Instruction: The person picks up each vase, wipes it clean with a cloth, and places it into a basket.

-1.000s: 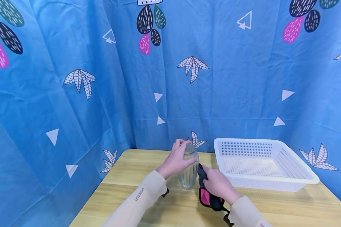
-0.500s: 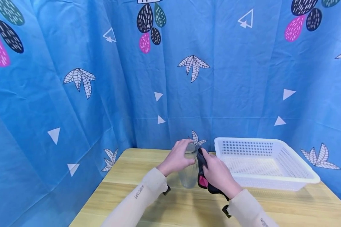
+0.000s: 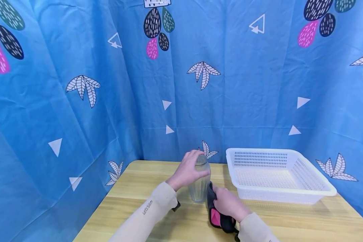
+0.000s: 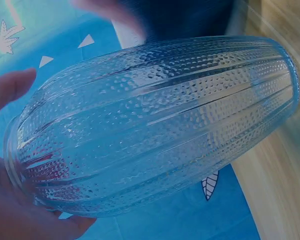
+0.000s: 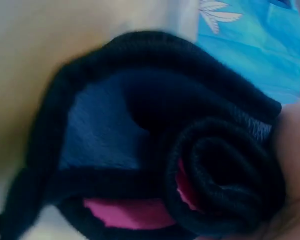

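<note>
A clear ribbed glass vase (image 3: pixel 197 190) stands on the wooden table. My left hand (image 3: pixel 187 170) holds it near the rim, thumb in front and fingers behind. In the left wrist view, the dimpled glass of the vase (image 4: pixel 155 125) fills the middle. At the vase's right side, my right hand (image 3: pixel 229 203) grips a folded dark cloth (image 3: pixel 215 216) with black edging and a pink patch. Bunched folds of this cloth (image 5: pixel 105 125) fill the right wrist view. The cloth's upper end lies close to the glass; whether it touches I cannot tell.
A white perforated plastic basket (image 3: pixel 282 191) stands at the right rear of the wooden table (image 3: pixel 109 215). Behind and to the left, a patterned blue curtain (image 3: pixel 254 101) hangs along the table's edges.
My right hand and the cloth rose along the vase's right side half a second ago and are now lower again. The left hand keeps its hold, and the vase stays nearly in place.
</note>
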Available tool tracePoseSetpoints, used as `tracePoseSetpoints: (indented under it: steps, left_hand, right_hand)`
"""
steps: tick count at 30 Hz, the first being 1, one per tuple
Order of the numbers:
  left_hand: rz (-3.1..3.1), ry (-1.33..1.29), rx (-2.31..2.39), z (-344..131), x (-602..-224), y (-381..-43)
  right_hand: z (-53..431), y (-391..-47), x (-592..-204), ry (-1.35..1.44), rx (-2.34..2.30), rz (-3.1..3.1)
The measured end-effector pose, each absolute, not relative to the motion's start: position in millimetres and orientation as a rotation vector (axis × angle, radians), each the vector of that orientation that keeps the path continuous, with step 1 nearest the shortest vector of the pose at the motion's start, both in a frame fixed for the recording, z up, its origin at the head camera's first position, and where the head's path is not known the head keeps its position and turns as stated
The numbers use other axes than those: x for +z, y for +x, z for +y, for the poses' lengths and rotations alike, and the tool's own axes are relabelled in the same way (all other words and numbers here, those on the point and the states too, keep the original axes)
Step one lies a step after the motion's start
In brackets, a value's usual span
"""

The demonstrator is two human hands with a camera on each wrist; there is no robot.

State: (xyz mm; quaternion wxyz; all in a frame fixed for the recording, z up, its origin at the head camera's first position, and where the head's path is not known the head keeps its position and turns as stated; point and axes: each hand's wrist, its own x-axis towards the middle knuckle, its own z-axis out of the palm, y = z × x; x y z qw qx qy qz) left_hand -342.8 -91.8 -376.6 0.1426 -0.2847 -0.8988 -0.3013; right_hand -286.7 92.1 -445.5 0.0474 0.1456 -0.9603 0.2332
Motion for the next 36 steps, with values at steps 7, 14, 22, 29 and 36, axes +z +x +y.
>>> tracePoseSetpoints:
  steps: [7, 14, 22, 29, 36]
  left_hand:
    - [-2.591, -0.752, -0.923, -90.6, -379.7, -339.6]
    - [-2.585, -0.741, -0.773, -90.0, -377.2, -340.0]
    - [-2.603, -0.798, -0.735, -89.3, -369.9, -338.4]
    - [-2.595, -0.834, -0.743, -92.3, -372.6, -338.4]
    - [-2.584, -0.822, -0.780, -92.0, -376.5, -340.9]
  right_hand:
    - [94.3, -284.8, -441.6, 0.425, 0.867, -2.930]
    - [97.9, -275.3, -406.1, 0.355, 0.813, -2.730]
    - [95.0, -278.8, -381.7, 0.400, 0.708, -2.528]
    - [93.0, -288.3, -401.0, 0.349, 0.730, -2.662]
    - [92.5, -295.6, -433.9, 0.413, 0.736, -2.876]
